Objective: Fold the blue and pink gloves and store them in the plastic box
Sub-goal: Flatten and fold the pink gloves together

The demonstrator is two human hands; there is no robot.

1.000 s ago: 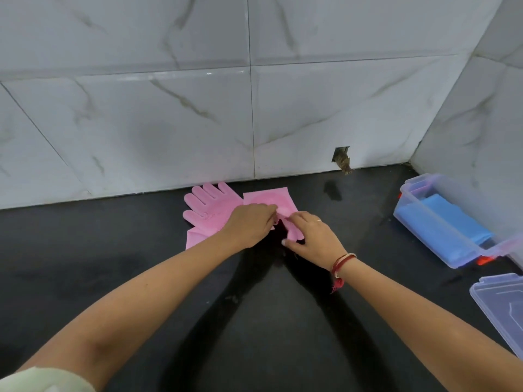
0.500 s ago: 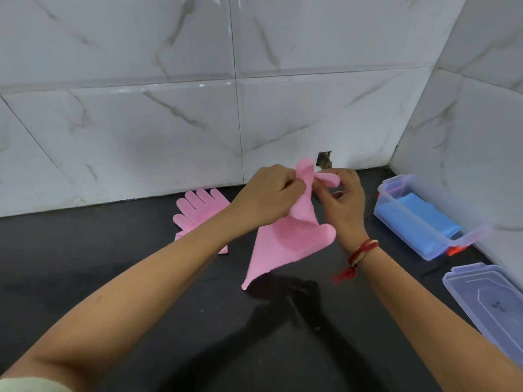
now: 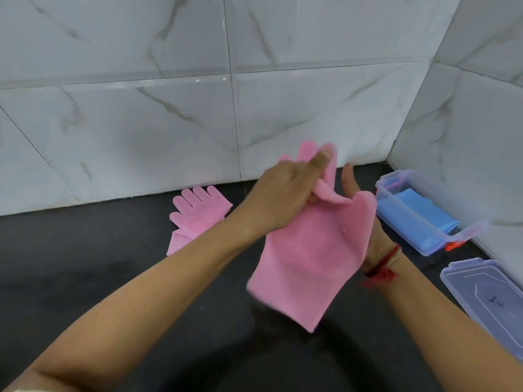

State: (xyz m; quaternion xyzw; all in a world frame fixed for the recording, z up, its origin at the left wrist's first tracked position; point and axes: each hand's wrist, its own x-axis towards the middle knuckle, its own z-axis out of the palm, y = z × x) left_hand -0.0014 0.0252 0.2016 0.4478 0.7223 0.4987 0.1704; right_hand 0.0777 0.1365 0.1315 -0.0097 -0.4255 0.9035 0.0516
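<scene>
I hold one pink glove (image 3: 311, 256) up in the air above the black counter, its cuff hanging down. My left hand (image 3: 283, 193) pinches the glove's finger end at the top. My right hand (image 3: 351, 182) is behind the glove, mostly hidden by it, with the thumb showing; it seems to support the glove. The second pink glove (image 3: 198, 213) lies flat on the counter by the back wall, fingers pointing to the wall. The clear plastic box (image 3: 424, 236) stands at the right with folded blue gloves (image 3: 418, 213) inside.
The box's clear lid (image 3: 486, 301) lies on the black counter (image 3: 113, 278) at the right edge, nearer to me than the box. Marble tile walls close the back and the right side, meeting in a corner behind the box.
The glove went from lying on the counter to being lifted and opened out in the air. Both hands rose with it, and it now hangs longer and flatter.
</scene>
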